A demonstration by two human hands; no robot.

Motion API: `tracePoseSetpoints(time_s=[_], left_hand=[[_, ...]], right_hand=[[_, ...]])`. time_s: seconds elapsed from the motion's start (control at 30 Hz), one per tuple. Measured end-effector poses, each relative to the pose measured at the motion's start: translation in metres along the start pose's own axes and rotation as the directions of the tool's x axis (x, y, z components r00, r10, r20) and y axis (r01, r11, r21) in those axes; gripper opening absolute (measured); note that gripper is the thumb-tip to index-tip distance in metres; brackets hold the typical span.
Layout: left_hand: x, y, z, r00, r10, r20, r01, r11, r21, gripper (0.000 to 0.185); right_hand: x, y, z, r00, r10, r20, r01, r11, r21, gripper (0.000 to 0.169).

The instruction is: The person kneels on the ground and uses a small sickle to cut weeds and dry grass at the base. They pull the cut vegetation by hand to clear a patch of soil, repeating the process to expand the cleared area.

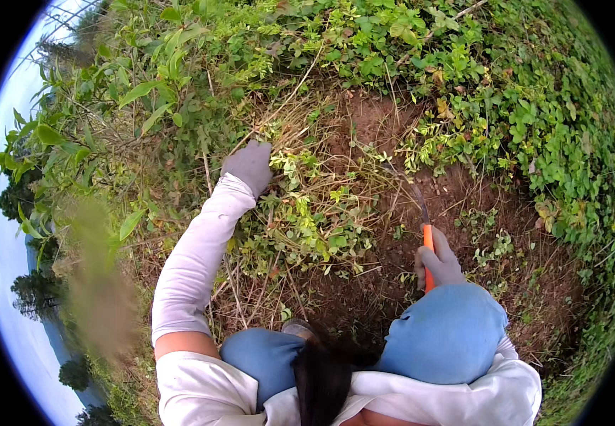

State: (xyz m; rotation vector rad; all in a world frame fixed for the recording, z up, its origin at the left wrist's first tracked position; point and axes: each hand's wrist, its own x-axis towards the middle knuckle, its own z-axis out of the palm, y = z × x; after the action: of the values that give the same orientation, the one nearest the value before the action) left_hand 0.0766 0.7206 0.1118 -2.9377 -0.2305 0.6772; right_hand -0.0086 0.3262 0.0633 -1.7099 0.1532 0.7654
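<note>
My left hand, in a grey glove, is closed in a fist around dry stems at the left edge of a heap of cut vines. Leaves and straw spread to its right, partly over bare soil. In my gloved right hand is the orange handle of a sickle. Its dark curved blade points away from me, and the tip is lost among stems at the heap's right side.
Reddish-brown soil shows around the blade. Dense leafy ground cover rises on the right and at the top. A leafy shrub stands at the left. My bent knees in blue trousers are close below the right hand.
</note>
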Motion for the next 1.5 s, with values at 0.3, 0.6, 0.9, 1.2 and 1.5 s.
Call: tracePoseSetpoints(time_s=[0.3,0.6,0.9,1.2,1.5], left_hand=[[0.026,0.066,-0.158,0.984,0.117,-0.136,-0.142,0.971,-0.194,0.086],[0.116,0.149,-0.025,0.974,-0.149,-0.168,0.157,0.987,0.036,0.110],[0.112,0.103,-0.020,0.980,-0.141,-0.143,0.146,0.989,0.022,0.021],[0.076,0.097,-0.035,0.997,0.047,-0.058,-0.029,0.958,0.284,0.023],[0.031,0.025,0.028,0.958,0.085,-0.273,-0.055,0.992,0.117,0.008]], right_hand=[[0.004,-0.004,-0.006,0.983,0.179,-0.030,-0.157,0.921,0.356,0.069],[0.000,-0.011,-0.012,0.987,-0.019,-0.158,0.047,0.984,0.174,0.057],[0.143,-0.106,0.009,0.938,-0.317,0.141,0.316,0.948,0.030,0.054],[0.154,-0.057,0.033,0.964,-0.231,0.130,0.236,0.971,-0.026,0.054],[0.140,-0.114,0.034,0.959,-0.223,0.174,0.228,0.974,-0.009,0.052]])
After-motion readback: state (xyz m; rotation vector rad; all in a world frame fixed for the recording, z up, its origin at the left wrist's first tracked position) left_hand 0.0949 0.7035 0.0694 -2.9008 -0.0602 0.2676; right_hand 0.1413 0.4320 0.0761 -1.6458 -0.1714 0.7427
